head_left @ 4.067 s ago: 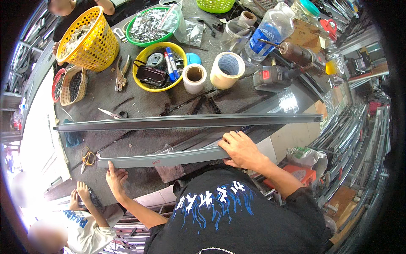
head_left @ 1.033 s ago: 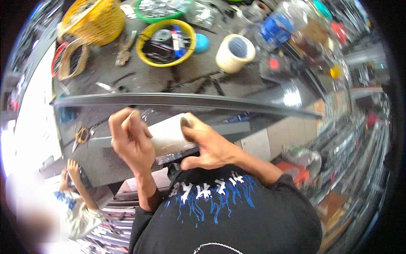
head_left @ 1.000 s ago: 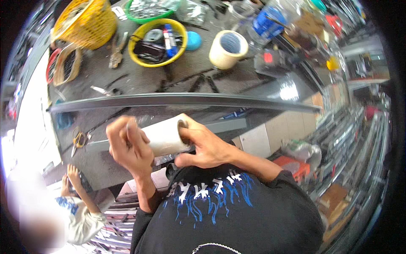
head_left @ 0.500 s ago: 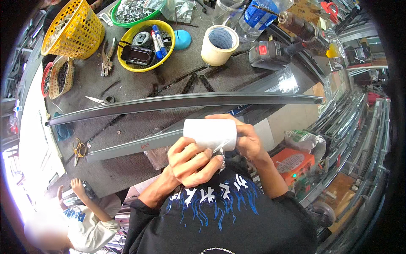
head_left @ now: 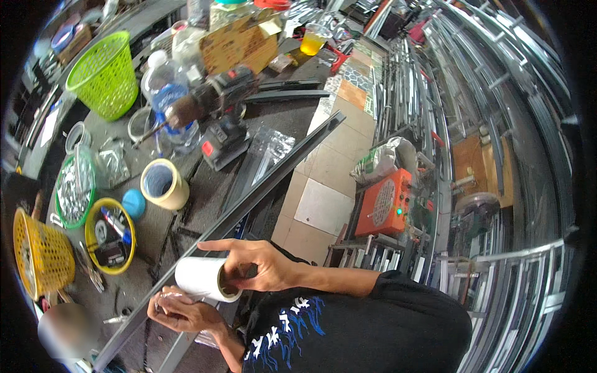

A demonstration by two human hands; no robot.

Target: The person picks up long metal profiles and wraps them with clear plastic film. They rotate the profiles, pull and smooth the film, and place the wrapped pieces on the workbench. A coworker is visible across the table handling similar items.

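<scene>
White roll [head_left: 196, 278], black shirt [head_left: 379, 323] with white-and-blue print [head_left: 285, 323]
Lime basket [head_left: 112, 84], yellow basket [head_left: 50, 258], sky-blue dome [head_left: 133, 203], cream tape [head_left: 177, 194]; orange box [head_left: 384, 202] with 1 green light [head_left: 399, 211]; beige tiles [head_left: 339, 150].

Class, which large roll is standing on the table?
The cream roll, beside the round blue object; the white roll is held sideways by the right hand.

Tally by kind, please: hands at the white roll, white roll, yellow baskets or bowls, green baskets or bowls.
Hands: 2 (left hand, right hand)
White roll: 1
Yellow: 2 (tall basket, bowl)
Green: 2 (lime basket, shallow basket)
Total: 7
</scene>
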